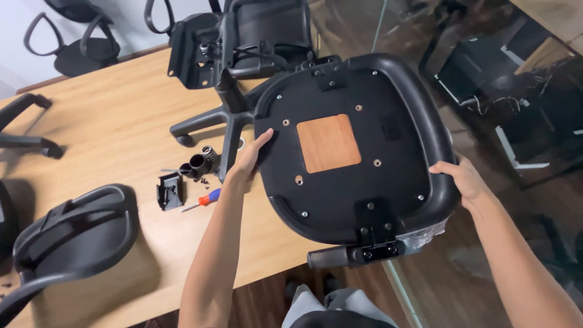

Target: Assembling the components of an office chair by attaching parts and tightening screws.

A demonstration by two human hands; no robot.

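Chair seat (358, 146) upside down, over counter's (121, 121) right edge. Left hand (252, 159) clasps left rim, right hand (464, 181) clasps right rim. Looks stiff, bulky, fairly heavy; opposite rims best hold. Screwdriver (205, 198) nearby.

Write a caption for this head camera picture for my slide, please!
Two bare hands, left and right, hold an upturned black chair seat over a wooden table.

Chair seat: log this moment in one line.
left hand: grips chair seat | right hand: grips opposite rim | seat: underside up | screwdriver: on table
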